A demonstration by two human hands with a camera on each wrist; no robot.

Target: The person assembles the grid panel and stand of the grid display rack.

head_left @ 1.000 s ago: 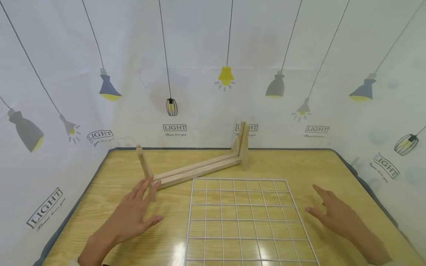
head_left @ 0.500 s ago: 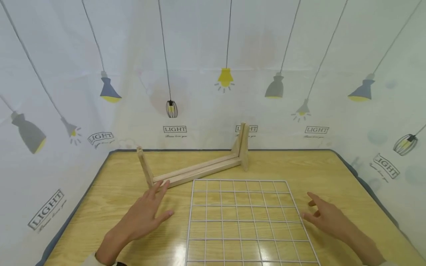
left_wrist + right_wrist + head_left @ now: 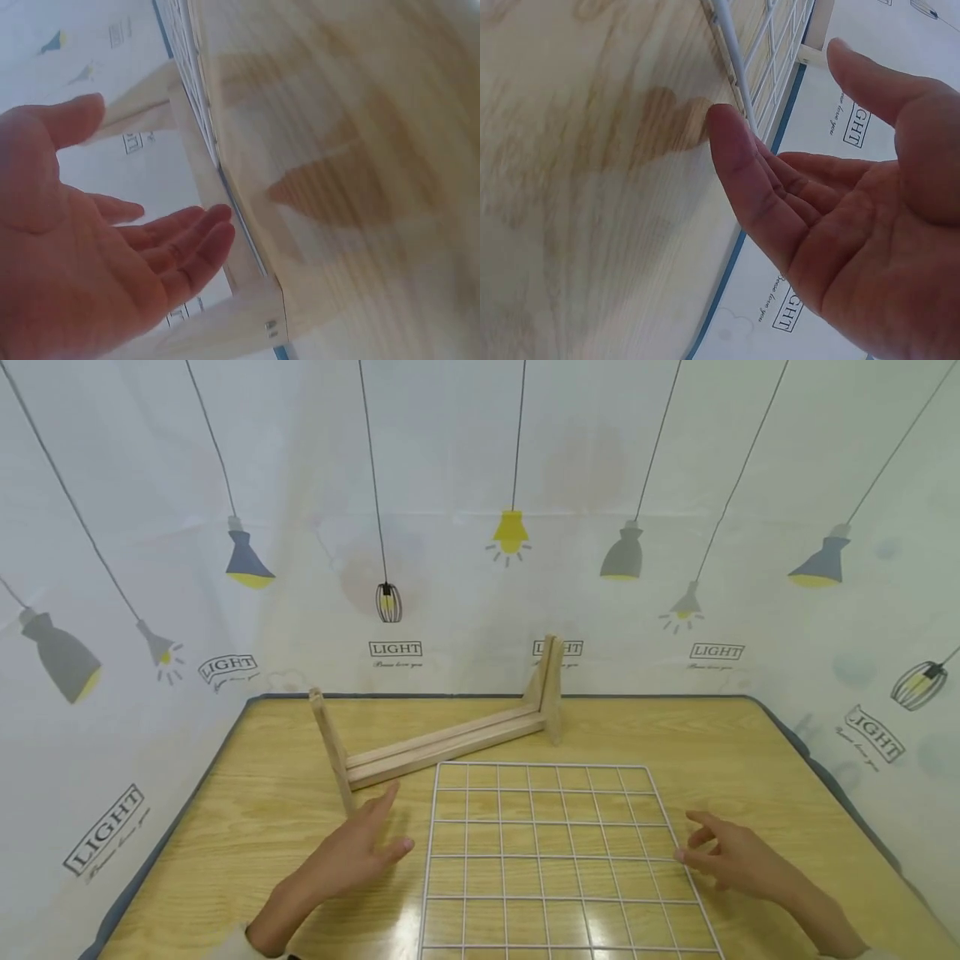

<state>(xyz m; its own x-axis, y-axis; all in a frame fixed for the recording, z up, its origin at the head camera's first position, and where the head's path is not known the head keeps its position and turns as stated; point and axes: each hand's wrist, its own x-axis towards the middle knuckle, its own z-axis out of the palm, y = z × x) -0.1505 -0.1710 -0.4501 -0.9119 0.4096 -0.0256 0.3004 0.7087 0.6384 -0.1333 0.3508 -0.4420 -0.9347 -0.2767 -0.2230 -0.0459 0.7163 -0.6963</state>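
Note:
A white wire grid panel lies flat on the wooden table, running off the bottom of the head view. Just left of its left edge hovers my left hand, thumb apart and fingers extended. My right hand is at the panel's right edge, its thumb tip overlapping the edge wire in the head view and its fingers loosely bent. In the left wrist view the left palm holds nothing. The right wrist view shows the right hand with bent fingers close to the white wire, nothing gripped.
Behind the panel stands a wooden frame with a long grooved base bar and an upright at each end. It lies slantwise across the table. A pale curtain printed with lamps surrounds the back and sides.
My left hand has moved right and back from the frame's left upright toward the panel's left edge. My right hand has moved slightly left and down to the right edge. Panel and frame stay put.

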